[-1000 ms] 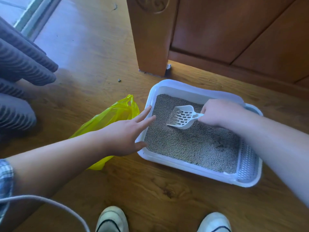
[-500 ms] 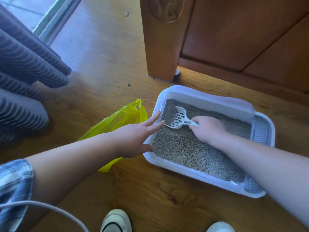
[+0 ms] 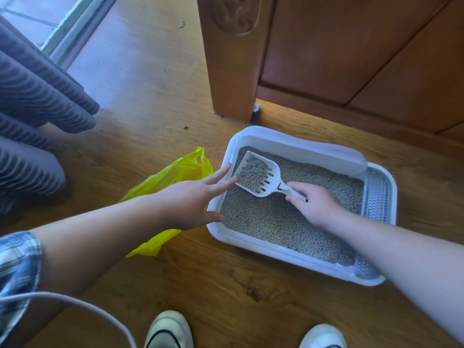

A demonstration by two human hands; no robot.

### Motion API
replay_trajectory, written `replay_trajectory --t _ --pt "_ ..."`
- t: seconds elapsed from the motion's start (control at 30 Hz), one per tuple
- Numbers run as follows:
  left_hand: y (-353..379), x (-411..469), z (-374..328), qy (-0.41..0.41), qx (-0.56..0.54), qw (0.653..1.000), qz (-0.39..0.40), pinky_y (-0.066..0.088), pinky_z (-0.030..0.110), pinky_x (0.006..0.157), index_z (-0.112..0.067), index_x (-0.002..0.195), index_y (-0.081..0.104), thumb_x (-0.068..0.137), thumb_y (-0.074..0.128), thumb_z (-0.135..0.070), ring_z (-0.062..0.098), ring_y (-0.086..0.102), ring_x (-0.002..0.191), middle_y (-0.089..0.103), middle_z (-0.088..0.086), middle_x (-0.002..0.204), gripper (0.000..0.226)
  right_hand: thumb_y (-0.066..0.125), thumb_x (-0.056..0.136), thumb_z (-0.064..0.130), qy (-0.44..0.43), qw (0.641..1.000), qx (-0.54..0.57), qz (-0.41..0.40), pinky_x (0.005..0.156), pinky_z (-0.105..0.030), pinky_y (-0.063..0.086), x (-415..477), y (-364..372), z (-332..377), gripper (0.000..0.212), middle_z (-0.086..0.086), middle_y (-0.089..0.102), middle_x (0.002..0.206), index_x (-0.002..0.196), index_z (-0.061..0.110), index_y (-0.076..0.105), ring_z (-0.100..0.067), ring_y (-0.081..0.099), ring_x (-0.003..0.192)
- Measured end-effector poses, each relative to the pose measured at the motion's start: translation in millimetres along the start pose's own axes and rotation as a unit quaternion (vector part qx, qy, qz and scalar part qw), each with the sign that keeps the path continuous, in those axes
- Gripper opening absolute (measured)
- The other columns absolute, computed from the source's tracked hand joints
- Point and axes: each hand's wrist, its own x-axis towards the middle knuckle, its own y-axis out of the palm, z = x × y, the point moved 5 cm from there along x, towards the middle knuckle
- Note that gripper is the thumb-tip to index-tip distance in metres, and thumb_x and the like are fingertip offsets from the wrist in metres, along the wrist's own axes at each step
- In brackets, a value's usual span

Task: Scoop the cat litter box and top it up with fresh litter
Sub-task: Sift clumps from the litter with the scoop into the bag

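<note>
Both hands work apart. The left hand [image 3: 193, 199] lies open with straight, splayed fingers on the left rim of the litter box [image 3: 276, 254], steadying it. The right hand [image 3: 316, 202] curls round the handle of the white scoop [image 3: 272, 182]. The scoop's slotted head is heaped with grains and raised over the grey litter [image 3: 276, 222] at the far-left corner. A gentle, level shake should sift clean grains back before the load crosses the rim to the yellow bag [image 3: 175, 172] just beside it. Beyond, the box sits on the wooden floor [image 3: 238, 297] near a wooden door [image 3: 351, 46].
</note>
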Motion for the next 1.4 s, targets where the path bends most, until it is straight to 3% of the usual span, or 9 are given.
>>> replay_trajectory --t 0.37,0.47,0.6,0.73,1.03,1.13,1.2,1.27,1.4 --pt "1.3 0.6 1.5 0.003 -0.001 1.000 -0.009 0.049 0.033 0.088 -0.050 0.154 -0.001 0.090 0.061 -0.056 0.017 0.064 0.106 -0.033 -0.033 0.152 0.089 0.053 0.099 0.046 -0.033 0.996 -0.080 -0.002 0.088 -0.037 0.050 -9.2 -9.7 -0.5 0.033 0.013 0.067 0.122 0.132 0.047 0.055 -0.020 0.061 0.103" --pt "1.4 0.1 0.8 0.002 -0.001 1.000 -0.007 0.049 0.033 0.088 -0.049 0.154 -0.001 0.090 0.061 -0.055 0.017 0.064 0.105 -0.032 -0.032 0.153 0.089 0.054 0.099 0.042 -0.037 0.997 -0.064 -0.014 0.090 -0.042 0.052 -12.6 -12.2 1.7 0.027 0.009 0.069 0.119 0.126 0.044 0.059 -0.024 0.062 0.103" --pt "1.9 0.4 1.9 0.002 0.001 1.000 -0.007 0.050 0.034 0.089 -0.050 0.154 -0.002 0.090 0.061 -0.056 0.018 0.064 0.106 -0.032 -0.031 0.153 0.090 0.053 0.098 0.045 -0.041 0.996 -0.078 -0.013 0.084 -0.040 0.053 -12.4 -12.8 4.6 0.027 0.015 0.068 0.109 0.125 0.051 0.055 -0.020 0.062 0.093" --pt "2.6 1.8 2.0 0.003 0.000 1.000 -0.009 0.049 0.032 0.089 -0.051 0.153 -0.003 0.090 0.061 -0.056 0.019 0.063 0.110 -0.032 -0.031 0.153 0.090 0.052 0.099 0.046 -0.055 0.992 -0.113 0.005 0.084 -0.038 0.052 -13.0 -9.4 4.6 0.025 0.016 0.068 0.110 0.123 0.045 0.058 -0.019 0.061 0.095" --pt "2.2 1.5 1.8 0.001 -0.008 1.000 -0.008 0.049 0.034 0.090 -0.051 0.153 -0.003 0.089 0.060 -0.057 0.017 0.062 0.111 -0.032 -0.033 0.152 0.090 0.053 0.099 0.045 -0.041 0.997 -0.071 -0.002 0.090 -0.040 0.050 -16.5 -13.0 7.6 0.033 0.012 0.066 0.124 0.131 0.045 0.057 -0.021 0.060 0.106" --pt "1.3 0.7 1.1 0.006 -0.009 1.000 -0.011 0.051 0.036 0.090 -0.052 0.153 -0.002 0.089 0.060 -0.058 0.017 0.063 0.110 -0.031 -0.034 0.152 0.089 0.055 0.098 0.043 -0.041 0.998 -0.055 -0.008 0.088 -0.041 0.053 -20.7 -18.5 9.6 0.027 0.010 0.071 0.114 0.124 0.046 0.061 -0.020 0.063 0.097" --pt "-1.1 -1.3 0.9 0.010 -0.011 1.000 -0.021 0.051 0.036 0.089 -0.052 0.153 -0.001 0.089 0.060 -0.059 0.016 0.062 0.109 -0.028 -0.034 0.154 0.089 0.057 0.097 0.042 -0.047 0.998 -0.047 -0.018 0.083 -0.040 0.055 -25.6 -26.2 12.6 0.024 0.011 0.072 0.102 0.120 0.048 0.063 -0.016 0.065 0.086" --pt "-6.2 -5.1 1.4 0.024 -0.018 0.998 -0.051 0.049 0.036 0.093 -0.049 0.154 0.000 0.091 0.056 -0.058 0.014 0.056 0.120 -0.017 -0.031 0.159 0.085 0.057 0.095 0.043 -0.056 0.997 -0.044 -0.042 0.080 -0.040 0.056 -31.4 -37.3 17.0 0.025 0.015 0.072 0.097 0.118 0.051 0.062 -0.014 0.065 0.083" --pt "-24.6 -10.5 12.4 0.010 -0.016 0.987 -0.159 0.042 0.027 0.087 -0.040 0.155 0.013 0.099 0.050 -0.041 0.013 0.045 0.133 0.020 -0.020 0.160 0.067 0.060 0.094 0.040 -0.094 0.990 -0.037 -0.101 0.083 -0.038 0.053 -46.3 -56.5 37.3 0.026 0.016 0.072 0.104 0.119 0.044 0.063 -0.016 0.064 0.096"
